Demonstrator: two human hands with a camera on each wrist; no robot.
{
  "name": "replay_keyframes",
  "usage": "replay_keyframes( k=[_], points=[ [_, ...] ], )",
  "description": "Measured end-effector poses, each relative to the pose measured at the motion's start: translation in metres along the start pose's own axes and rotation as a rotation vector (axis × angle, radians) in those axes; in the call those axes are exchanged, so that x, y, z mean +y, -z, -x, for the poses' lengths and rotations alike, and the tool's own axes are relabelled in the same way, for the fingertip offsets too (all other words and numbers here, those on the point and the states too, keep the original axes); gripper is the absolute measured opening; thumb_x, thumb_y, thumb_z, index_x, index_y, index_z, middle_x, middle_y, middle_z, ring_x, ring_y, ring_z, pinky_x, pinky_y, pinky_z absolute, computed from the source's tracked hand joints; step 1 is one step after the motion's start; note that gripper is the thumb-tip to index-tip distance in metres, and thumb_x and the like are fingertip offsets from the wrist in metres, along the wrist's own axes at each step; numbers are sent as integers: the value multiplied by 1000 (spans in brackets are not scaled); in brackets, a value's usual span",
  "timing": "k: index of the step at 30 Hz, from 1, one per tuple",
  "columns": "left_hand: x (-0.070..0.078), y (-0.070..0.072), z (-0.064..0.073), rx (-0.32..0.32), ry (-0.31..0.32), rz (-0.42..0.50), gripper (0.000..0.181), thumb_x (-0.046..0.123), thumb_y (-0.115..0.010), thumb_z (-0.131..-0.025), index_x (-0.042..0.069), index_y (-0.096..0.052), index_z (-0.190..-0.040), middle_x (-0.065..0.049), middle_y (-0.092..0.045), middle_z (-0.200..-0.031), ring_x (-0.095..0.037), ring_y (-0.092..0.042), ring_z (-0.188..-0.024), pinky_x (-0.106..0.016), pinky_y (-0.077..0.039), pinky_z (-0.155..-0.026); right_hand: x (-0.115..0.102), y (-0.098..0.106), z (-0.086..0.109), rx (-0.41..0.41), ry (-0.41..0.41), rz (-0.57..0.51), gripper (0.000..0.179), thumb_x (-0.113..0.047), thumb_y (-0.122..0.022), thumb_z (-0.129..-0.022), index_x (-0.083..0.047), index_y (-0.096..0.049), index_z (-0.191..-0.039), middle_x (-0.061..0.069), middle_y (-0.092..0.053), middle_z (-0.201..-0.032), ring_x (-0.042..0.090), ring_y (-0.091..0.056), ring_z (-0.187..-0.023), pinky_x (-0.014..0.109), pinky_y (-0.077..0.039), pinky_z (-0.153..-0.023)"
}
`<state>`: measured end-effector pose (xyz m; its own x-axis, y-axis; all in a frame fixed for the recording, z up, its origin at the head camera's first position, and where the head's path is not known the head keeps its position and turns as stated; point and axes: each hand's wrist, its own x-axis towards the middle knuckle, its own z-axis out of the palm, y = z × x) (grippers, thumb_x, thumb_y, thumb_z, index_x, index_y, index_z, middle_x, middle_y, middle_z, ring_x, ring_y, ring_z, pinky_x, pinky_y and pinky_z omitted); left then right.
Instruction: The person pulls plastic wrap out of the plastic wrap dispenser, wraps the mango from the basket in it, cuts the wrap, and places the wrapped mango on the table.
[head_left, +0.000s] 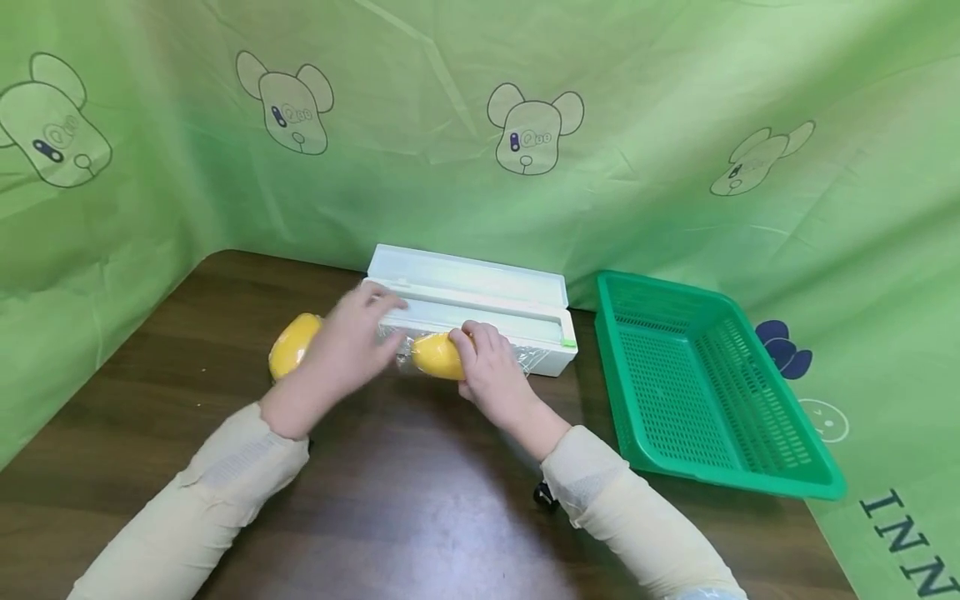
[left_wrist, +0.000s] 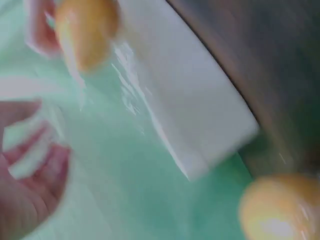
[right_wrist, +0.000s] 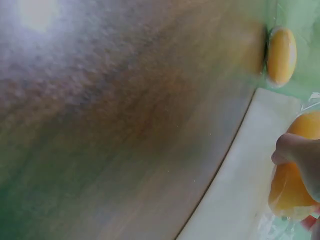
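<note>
My right hand (head_left: 495, 371) grips a yellow mango (head_left: 437, 357) at the front of a white cling film dispenser (head_left: 551, 360). Clear film (head_left: 531, 358) clings around the fruit and along the dispenser's front. Its lid (head_left: 468, 273) stands raised at the back, and a green slider (head_left: 568, 342) sits at the right end. My left hand (head_left: 351, 342), blurred, hovers at the dispenser's left end. In the left wrist view its thumb and fingers (left_wrist: 52, 162) are spread apart, with a glint of film beside them. Beyond that wrist lies a second mango (head_left: 294, 346), film-wrapped and partly hidden.
A green plastic basket (head_left: 626, 375) stands to the right of the dispenser. Under the right forearm, a small black object (head_left: 545, 497) shows on the dark wooden table (head_left: 390, 517). A green printed cloth (head_left: 420, 167) hangs right behind the table.
</note>
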<state>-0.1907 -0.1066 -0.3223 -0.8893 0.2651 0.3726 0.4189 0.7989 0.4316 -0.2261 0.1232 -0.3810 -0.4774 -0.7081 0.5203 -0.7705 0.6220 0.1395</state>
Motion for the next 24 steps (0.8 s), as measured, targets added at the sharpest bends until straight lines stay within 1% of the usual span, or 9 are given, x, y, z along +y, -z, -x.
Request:
replay_keyframes(
  k=[1, 3, 5, 8, 10, 14, 17, 20, 24],
  points=[
    [5, -5, 0, 12, -88, -7, 30, 12, -79, -90, 0, -71, -117, -20, -61, -119, -38, -60, -108, -51, -54, -89, 2, 0, -1, -4, -7, -9, 79, -8, -93, -62, 0, -47, -127, 22, -52, -121, 40, -54, -107, 48, -53, -83],
    [14, -18, -2, -7, -238, -21, 29, 11, -84, -85, 2, -70, -110, -14, -62, -114, -34, -60, -105, -47, -55, -86, 5, 0, -2, -15, -22, -19, 77, -8, -90, -64, 0, -48, -128, 22, -53, -122, 39, -54, -107, 48, -54, -83],
    [16, -32, -4, -41, -309, -51, 35, 11, -87, -82, 5, -69, -111, -11, -60, -114, -31, -58, -107, -46, -55, -85, 7, 0, -2, -27, -37, -37, 75, -8, -88, -67, 1, -48, -129, 22, -53, -123, 39, -54, -108, 48, -54, -83],
    [13, -47, -6, -72, -284, -83, 52, 9, -91, -77, 8, -63, -121, -13, -56, -122, -33, -55, -115, -50, -55, -85, 9, -1, -2, -53, -51, -74, 73, -8, -85, -69, 1, -48, -132, 23, -52, -125, 39, -54, -110, 49, -54, -87],
    [9, -51, -9, -77, -264, -92, 58, 5, -90, -76, 8, -60, -125, -14, -54, -124, -35, -54, -117, -51, -56, -82, 9, -1, -3, -71, -58, -83, 72, -11, -85, -71, 1, -47, -132, 24, -53, -126, 39, -54, -112, 50, -53, -88],
    [4, -49, -16, -93, -275, -67, 59, 0, -88, -77, 6, -58, -128, -15, -55, -123, -36, -55, -115, -50, -56, -84, 8, 1, -5, -116, -78, -69, 79, -18, -92, -71, -1, -45, -132, 24, -51, -129, 39, -53, -115, 50, -52, -93],
    [0, -45, -19, -106, -282, -16, 55, 0, -87, -79, 3, -59, -127, -14, -56, -122, -34, -55, -114, -48, -53, -93, 9, 3, -7, -124, -100, -85, 82, -10, -95, -70, -2, -47, -135, 24, -49, -131, 40, -53, -117, 50, -52, -93],
    [-3, -44, -18, -116, -269, 24, 58, 0, -89, -77, 2, -60, -128, -14, -57, -123, -33, -55, -116, -47, -50, -98, 10, 5, -7, -106, -112, -125, 81, 3, -91, -69, -2, -50, -138, 25, -49, -129, 41, -54, -114, 50, -52, -93],
    [-3, -48, -16, -121, -256, -27, 70, 4, -94, -70, 3, -58, -130, -14, -55, -127, -34, -55, -118, -50, -53, -91, 12, 7, -5, -105, -123, -157, 84, 3, -91, -70, 3, -49, -143, 24, -50, -125, 40, -55, -110, 48, -53, -93]
  ],
)
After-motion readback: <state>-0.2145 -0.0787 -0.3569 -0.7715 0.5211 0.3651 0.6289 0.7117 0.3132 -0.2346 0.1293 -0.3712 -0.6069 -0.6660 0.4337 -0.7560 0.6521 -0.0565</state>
